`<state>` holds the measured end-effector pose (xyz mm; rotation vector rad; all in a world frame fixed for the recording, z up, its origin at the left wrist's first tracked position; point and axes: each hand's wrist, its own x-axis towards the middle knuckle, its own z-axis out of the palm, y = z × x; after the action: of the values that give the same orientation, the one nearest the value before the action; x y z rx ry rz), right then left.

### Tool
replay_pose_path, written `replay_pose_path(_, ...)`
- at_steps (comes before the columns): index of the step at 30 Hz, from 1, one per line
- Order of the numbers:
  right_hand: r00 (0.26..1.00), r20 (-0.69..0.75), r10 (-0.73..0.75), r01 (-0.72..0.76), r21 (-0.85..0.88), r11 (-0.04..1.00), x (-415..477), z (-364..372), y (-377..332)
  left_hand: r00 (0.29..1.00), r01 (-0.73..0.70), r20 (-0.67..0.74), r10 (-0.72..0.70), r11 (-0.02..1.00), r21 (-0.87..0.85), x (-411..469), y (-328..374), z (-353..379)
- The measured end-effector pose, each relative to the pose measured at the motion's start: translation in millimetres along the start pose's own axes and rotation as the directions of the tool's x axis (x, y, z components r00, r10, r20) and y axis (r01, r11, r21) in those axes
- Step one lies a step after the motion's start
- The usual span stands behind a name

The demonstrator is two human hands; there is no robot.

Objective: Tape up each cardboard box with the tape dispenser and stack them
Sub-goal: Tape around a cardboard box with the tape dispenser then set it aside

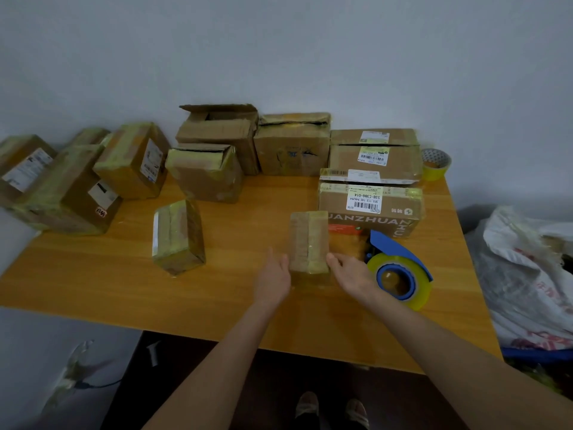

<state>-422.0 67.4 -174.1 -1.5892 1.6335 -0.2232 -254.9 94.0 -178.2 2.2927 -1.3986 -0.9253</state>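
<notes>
A small upright brown cardboard box wrapped in yellowish tape (308, 243) stands on the orange-brown wooden table (232, 305), near its front edge and between the 2 hands. The left hand (273, 282) lies flat against the box's left side, fingers straight and together, gripping nothing; the right hand (352, 274) touches the lower right side with thumb and fingertips, fingers loosely extended rather than curled round it; whether it presses or merely rests there I cannot tell. The blue tape dispenser with a yellowish roll (400, 276) lies on the table just beside the right wrist, held by neither hand.

Just behind the small box sits a flat brown carton printed with white letters (369, 212); a labelled brown carton (375, 156) stands behind that by the wall; a spare yellow tape roll (435, 165) stands at the far right corner. At the back are a brown carton with raised open flaps (220, 128) and a creased brown carton (293, 147) beside it; a second small taped box (178, 237) stands left of the hands, well apart. A heap of taped parcels (68, 187) fills the left end; a white plastic sack (527, 274) lies right of the table.
</notes>
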Motion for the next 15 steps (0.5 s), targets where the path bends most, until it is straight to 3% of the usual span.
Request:
replay_pose_path(2,0.995,0.066,0.076,-0.080,0.070,0.994,-2,0,6,0.995,0.094,0.049,-0.087,0.982,-0.164,0,-2,3)
replay_pose_path(4,0.984,0.132,0.116,-0.142,0.210,0.967,-4,5,7,0.986,0.136,0.145,-0.086,0.915,-0.380,-2,1,8)
replay_pose_path(6,0.990,0.124,0.071,-0.102,0.262,0.960,-6,9,3,0.974,0.197,0.198,-0.108,0.833,-0.516,-6,4,8)
replay_pose_path(11,0.995,0.082,-0.059,0.017,0.435,0.900,1,10,-25,0.974,0.208,0.062,-0.217,0.754,-0.623,-7,1,-15)
replay_pose_path(15,0.965,0.260,-0.044,-0.126,0.603,0.787,13,9,-56,0.975,0.149,-0.025,-0.219,0.740,-0.656,-9,-7,-44)
